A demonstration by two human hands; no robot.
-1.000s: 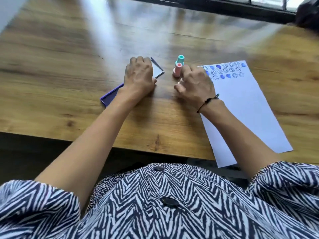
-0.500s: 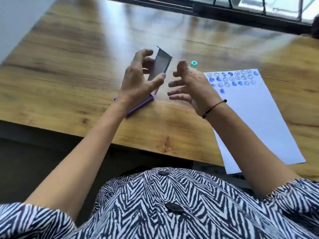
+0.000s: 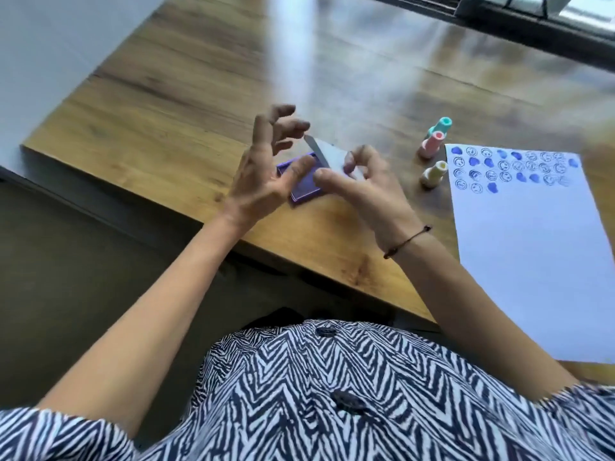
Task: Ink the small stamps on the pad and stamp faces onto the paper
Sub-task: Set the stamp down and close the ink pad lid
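Note:
A purple ink pad lies near the table's front edge with its grey lid hinged up. My left hand hovers over the pad's left side with fingers spread and its thumb resting on the base. My right hand pinches the lid's lower right part between thumb and forefinger. Three small stamps stand upright to the right of the pad: teal, pink and yellow. The white paper lies at the right, with rows of blue faces and blots along its top.
The wooden table stretches far and left of the pad; its front edge runs diagonally just below my wrists. A dark window frame borders the far side. The paper overhangs the front edge slightly.
The lid of the ink pad has been swung up. My right hand left the stamps and came onto the lid, while my left hand loosened from the lid. The camera shifted, uncovering all three stamps.

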